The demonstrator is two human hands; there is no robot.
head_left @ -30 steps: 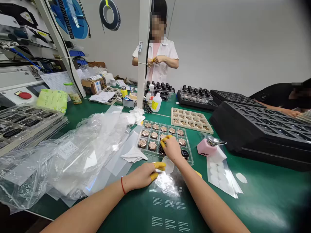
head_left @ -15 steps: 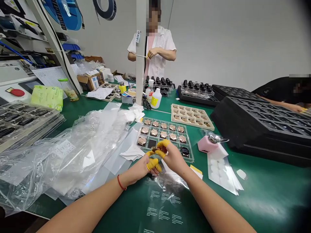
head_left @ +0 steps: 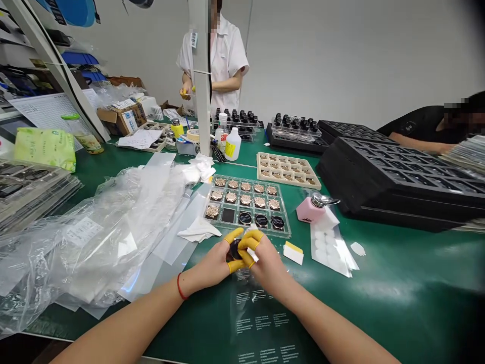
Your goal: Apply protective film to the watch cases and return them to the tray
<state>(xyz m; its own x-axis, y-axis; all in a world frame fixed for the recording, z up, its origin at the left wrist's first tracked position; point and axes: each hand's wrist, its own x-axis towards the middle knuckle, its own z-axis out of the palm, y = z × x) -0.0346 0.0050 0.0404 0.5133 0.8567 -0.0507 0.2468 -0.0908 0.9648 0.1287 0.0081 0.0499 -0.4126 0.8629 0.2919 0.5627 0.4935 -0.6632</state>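
Note:
My left hand point(head_left: 214, 263), in yellow finger cots, grips a small round watch case point(head_left: 235, 248) by its rim, dark face showing. My right hand point(head_left: 263, 258) closes its cotted fingertips on the same case from the right. Something white shows among the right fingers; whether it is a wipe I cannot tell. Just beyond lies a clear plastic tray point(head_left: 286, 230) of rose-gold watch cases, with three black round faces at its front right. One front compartment shows its dark bottom. Beneath my hands is a clear film point(head_left: 261, 308) printed with white text.
Crumpled plastic bags point(head_left: 94, 242) cover the left, beside a white cloth point(head_left: 199, 230). Right of the tray are a pink pump bottle point(head_left: 308, 210), a sticker sheet point(head_left: 329, 250) and black foam trays point(head_left: 364, 187). A beige tray point(head_left: 290, 184) sits behind. Two people work nearby.
The watch case has turned from nearly edge-on to showing its dark face, and my fingers have regripped it. The view has swung right and down. The standing co-worker's hands have lowered.

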